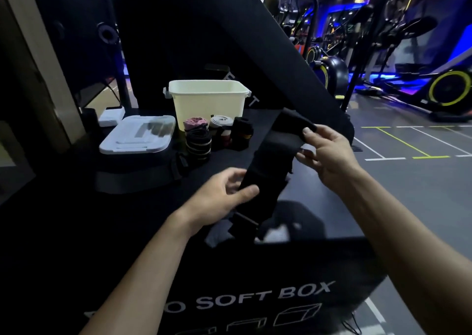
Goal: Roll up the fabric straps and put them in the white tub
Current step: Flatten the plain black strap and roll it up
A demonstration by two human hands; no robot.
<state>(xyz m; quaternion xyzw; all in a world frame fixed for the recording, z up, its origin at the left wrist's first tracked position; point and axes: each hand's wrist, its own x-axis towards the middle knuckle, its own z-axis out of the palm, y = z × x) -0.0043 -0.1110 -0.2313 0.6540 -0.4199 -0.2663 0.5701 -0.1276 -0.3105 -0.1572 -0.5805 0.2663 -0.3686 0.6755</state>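
Dim gym hall behind, blue-lit, with exercise bikes [398, 79] in the upper right of the frame and painted lines on the grey floor [408, 181]. Black soft box [255, 296] across the lower half, lettered "SOFT BOX" on its front, serving as tabletop.

Mid-frame, a black fabric strap [270, 155] held stretched in the air above the tabletop, slanting from lower left to upper right. Left hand [222, 196] at its lower part, thumb curled over the front and fingers behind: grip closed on the strap. Right hand [324, 150] at the upper end, thumb and fingertips pinching the fold: grip closed on the strap too. Below the left hand, strap end hanging loose, dark and hard to make out.

White tub [208, 99] upright at upper centre, well apart from both hands; inside not visible. Just before it, a cluster of rolled straps [219, 135] standing on the tabletop: pink, white, black, striped. Left of those, a clear lid [138, 138] lying flat.
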